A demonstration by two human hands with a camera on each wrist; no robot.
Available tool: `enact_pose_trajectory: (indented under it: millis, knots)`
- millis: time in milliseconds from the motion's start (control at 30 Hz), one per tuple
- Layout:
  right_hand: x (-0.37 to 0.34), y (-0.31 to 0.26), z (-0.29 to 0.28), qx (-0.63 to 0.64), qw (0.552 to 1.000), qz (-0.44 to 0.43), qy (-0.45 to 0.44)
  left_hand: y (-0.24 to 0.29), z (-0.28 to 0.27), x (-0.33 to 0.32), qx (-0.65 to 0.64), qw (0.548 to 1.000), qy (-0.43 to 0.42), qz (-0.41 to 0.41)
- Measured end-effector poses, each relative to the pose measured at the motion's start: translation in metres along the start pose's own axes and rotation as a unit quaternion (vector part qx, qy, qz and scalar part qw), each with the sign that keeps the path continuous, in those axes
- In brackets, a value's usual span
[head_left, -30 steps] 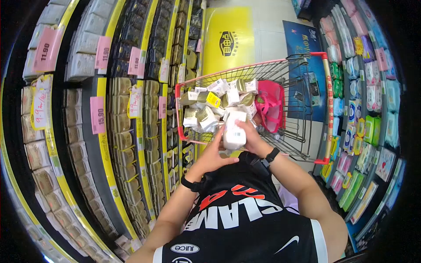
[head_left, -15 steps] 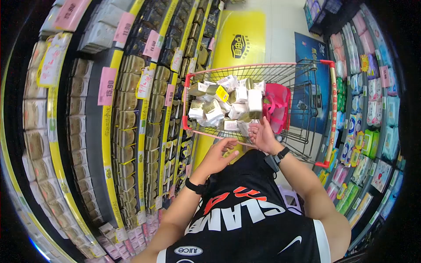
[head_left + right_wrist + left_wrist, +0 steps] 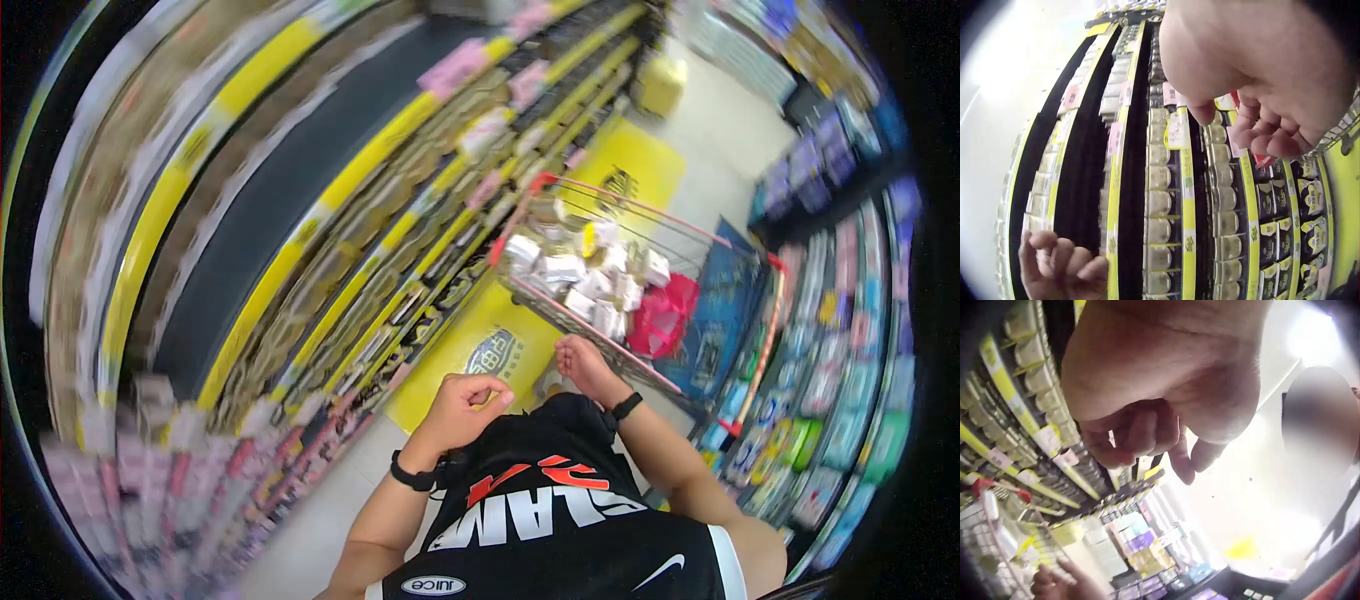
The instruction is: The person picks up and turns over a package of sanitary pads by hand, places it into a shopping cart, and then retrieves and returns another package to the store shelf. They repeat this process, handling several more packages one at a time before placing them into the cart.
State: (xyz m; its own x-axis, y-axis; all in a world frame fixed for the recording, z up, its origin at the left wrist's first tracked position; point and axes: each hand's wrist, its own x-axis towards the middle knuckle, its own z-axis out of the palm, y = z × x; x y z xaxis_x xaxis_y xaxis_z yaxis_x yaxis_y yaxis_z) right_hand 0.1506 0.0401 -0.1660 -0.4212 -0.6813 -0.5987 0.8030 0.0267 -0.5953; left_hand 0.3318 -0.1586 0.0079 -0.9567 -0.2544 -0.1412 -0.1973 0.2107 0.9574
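Note:
My left hand (image 3: 465,410) hovers before the black shirt, its fingers loosely curled and holding nothing. In the left wrist view the fingers of this hand (image 3: 1166,375) bend in under the palm. My right hand (image 3: 590,368) is bare too, close to the near side of the shopping cart (image 3: 541,183). Seen in the right wrist view, this hand (image 3: 1260,69) has its fingers loosely bent. Inside the cart lies a heap of white and olive-gold packs (image 3: 563,269), beside a bright pink bag (image 3: 663,316).
Long shelves (image 3: 330,215) with yellow edge strips, pink price tags and rows of packs line the left side. Colourful packs fill the shelves (image 3: 840,370) at the right. Yellow floor stickers (image 3: 480,350) and a blue floor mat (image 3: 718,310) lie in the aisle.
Both hands held a white pack at first; it was let go into the cart. Now both hands are drawn back, more curled. The head view has turned left and the cart appears further right.

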Motion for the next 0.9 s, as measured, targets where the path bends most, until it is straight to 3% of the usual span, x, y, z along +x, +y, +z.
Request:
enact_pose_trajectory:
  millis: [100,200,233,267,367,433,500,533,600,633,767,900]
  knots:
    - [-0.004,0.028,0.042,-0.066,0.997,0.01,-0.029,0.044,-0.051,-0.082,-0.017,0.991,0.087,0.095]
    - [-0.012,0.047,0.091,-0.18,0.979,0.015,-0.09,0.067,-0.081,-0.146,0.081,0.907,0.26,0.32]
    - [-0.011,0.051,0.11,-0.222,0.969,0.025,-0.102,0.078,-0.099,-0.171,0.188,0.88,0.251,0.357]
    - [-0.009,0.058,0.13,-0.264,0.957,0.036,-0.116,0.092,-0.116,-0.202,0.297,0.843,0.237,0.38]
    - [0.003,0.074,0.191,-0.355,0.914,-0.006,-0.196,0.138,-0.122,-0.272,0.29,0.811,0.306,0.405]
    - [0.008,0.081,0.24,-0.4,0.884,-0.033,-0.239,0.159,-0.141,-0.316,0.374,0.773,0.271,0.436]
    - [0.011,0.081,0.292,-0.438,0.847,-0.065,-0.293,0.16,-0.15,-0.342,0.458,0.681,0.292,0.49]
    - [0.012,0.082,0.317,-0.453,0.82,-0.103,-0.334,0.155,-0.142,-0.337,0.436,0.638,0.369,0.517]
    - [0.004,0.086,0.368,-0.453,0.807,-0.126,-0.357,0.15,-0.13,-0.354,0.391,0.609,0.456,0.518]
    - [-0.001,0.087,0.392,-0.454,0.791,-0.144,-0.383,0.15,-0.124,-0.369,0.369,0.63,0.47,0.496]
    - [-0.01,0.098,0.461,-0.435,0.754,-0.177,-0.459,0.138,-0.11,-0.397,0.35,0.618,0.532,0.461]
    - [-0.007,0.107,0.516,-0.417,0.713,-0.247,-0.506,0.134,-0.107,-0.418,0.386,0.637,0.516,0.423]
